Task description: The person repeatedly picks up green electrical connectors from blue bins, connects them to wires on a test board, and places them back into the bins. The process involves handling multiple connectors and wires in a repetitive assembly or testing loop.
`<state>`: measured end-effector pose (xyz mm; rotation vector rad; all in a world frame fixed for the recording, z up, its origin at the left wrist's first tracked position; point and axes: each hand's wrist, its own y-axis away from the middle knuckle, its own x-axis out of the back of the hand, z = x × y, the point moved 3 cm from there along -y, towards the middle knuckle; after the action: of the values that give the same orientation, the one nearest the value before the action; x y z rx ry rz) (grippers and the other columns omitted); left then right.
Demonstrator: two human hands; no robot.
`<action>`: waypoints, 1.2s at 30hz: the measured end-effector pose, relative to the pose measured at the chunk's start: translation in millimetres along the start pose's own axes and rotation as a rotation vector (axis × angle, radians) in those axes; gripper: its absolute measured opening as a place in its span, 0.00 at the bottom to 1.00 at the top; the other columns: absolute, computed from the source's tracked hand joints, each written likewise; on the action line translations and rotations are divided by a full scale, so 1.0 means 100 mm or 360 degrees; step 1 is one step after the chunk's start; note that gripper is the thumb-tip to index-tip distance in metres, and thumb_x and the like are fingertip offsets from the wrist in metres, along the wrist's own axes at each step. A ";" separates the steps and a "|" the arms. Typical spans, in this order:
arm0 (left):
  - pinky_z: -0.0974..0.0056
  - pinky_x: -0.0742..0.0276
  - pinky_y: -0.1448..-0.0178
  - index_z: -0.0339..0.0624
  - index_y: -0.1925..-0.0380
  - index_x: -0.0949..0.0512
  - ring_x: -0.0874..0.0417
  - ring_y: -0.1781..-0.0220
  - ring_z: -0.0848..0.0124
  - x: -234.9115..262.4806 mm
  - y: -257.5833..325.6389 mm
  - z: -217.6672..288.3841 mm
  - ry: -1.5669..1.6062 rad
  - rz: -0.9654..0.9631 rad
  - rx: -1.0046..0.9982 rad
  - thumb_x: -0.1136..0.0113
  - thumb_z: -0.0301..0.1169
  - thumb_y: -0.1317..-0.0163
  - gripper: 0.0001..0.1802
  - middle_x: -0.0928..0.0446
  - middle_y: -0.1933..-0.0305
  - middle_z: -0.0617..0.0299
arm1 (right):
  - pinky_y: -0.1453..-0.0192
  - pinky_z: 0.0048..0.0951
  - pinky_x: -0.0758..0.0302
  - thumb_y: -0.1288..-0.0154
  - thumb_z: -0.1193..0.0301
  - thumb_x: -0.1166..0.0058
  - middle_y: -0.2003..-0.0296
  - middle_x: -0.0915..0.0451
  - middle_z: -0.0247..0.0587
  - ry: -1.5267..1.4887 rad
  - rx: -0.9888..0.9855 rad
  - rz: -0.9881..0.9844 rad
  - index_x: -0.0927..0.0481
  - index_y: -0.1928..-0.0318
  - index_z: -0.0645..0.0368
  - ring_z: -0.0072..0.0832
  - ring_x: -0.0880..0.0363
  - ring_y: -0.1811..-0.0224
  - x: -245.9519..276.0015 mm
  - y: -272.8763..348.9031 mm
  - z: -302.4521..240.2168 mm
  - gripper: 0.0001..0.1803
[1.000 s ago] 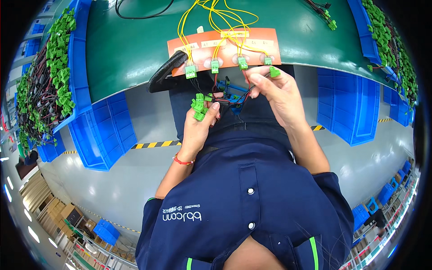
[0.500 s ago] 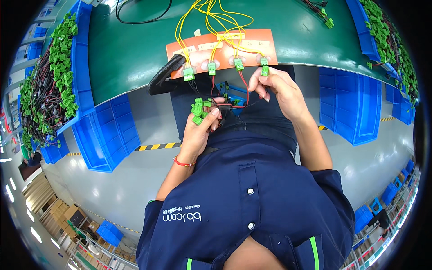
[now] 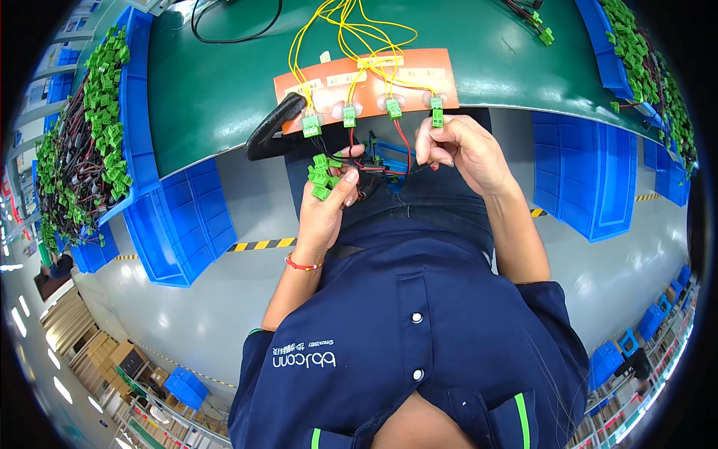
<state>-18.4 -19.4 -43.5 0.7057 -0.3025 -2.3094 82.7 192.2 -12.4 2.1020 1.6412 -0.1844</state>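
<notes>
My left hand [image 3: 327, 206] is closed round a bunch of green terminal connectors [image 3: 322, 178] and their red and black wires. At the edge of an orange panel [image 3: 407, 63], the fingers of my right hand [image 3: 470, 152] are pinched at the lower end of a green plug [image 3: 437, 120], which meets the rightmost green socket [image 3: 436, 102]. Further left along the panel are more green connectors: one with red wires [image 3: 393, 108], a small one [image 3: 349, 116] and one with dark wires [image 3: 311, 126]. Yellow wires [image 3: 348, 34] run up from them.
The panel lies on the green tabletop [image 3: 217, 82], with a black curved object [image 3: 273, 127] beside it. Blue bins of green connectors and wires [image 3: 105, 112] stand at left and right [image 3: 636, 56]. Larger blue crates [image 3: 179, 224] are below the table's edge.
My right hand has moved the green plug up against the rightmost socket, and its fingers sit slightly lower on it. My left hand has shifted slightly left and up with the bunch.
</notes>
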 end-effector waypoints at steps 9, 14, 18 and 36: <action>0.71 0.39 0.65 0.31 0.46 0.22 0.37 0.72 0.82 0.01 0.10 -0.11 -0.0169 -0.0184 0.0225 0.43 0.35 0.27 0.18 0.34 0.75 0.73 | 0.68 0.25 0.35 0.33 0.63 0.57 0.84 0.36 0.28 -0.0405 0.0054 -0.0075 0.19 0.74 0.63 0.18 0.39 0.80 0.02 -0.08 0.04 0.19; 0.70 0.35 0.63 0.34 0.47 0.21 0.33 0.71 0.78 -0.01 0.13 -0.16 -0.0025 -0.0251 0.0253 0.41 0.41 0.28 0.21 0.26 0.70 0.66 | 0.57 0.26 0.27 0.28 0.61 0.54 0.72 0.23 0.33 -0.0116 0.0092 0.0008 0.17 0.62 0.66 0.20 0.27 0.69 0.07 -0.07 0.11 0.20; 0.69 0.33 0.62 0.35 0.50 0.21 0.30 0.71 0.76 0.00 0.14 -0.17 0.0101 -0.0354 0.0278 0.41 0.43 0.29 0.21 0.24 0.67 0.63 | 0.39 0.29 0.26 0.24 0.58 0.51 0.49 0.19 0.39 0.0254 0.0254 -0.0250 0.22 0.41 0.64 0.25 0.23 0.45 -0.01 0.02 0.30 0.23; 0.72 0.38 0.67 0.34 0.48 0.22 0.36 0.72 0.81 0.00 0.07 0.01 0.0199 -0.0179 0.0096 0.39 0.28 0.31 0.14 0.27 0.67 0.68 | 0.57 0.38 0.22 0.23 0.62 0.55 0.71 0.27 0.38 -0.0996 0.0592 -0.0254 0.23 0.50 0.69 0.27 0.25 0.70 0.32 0.46 0.05 0.19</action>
<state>-14.7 -24.2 -39.9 0.9145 -0.2820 -2.3573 135.5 209.9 -15.9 1.8670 1.4468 -1.1489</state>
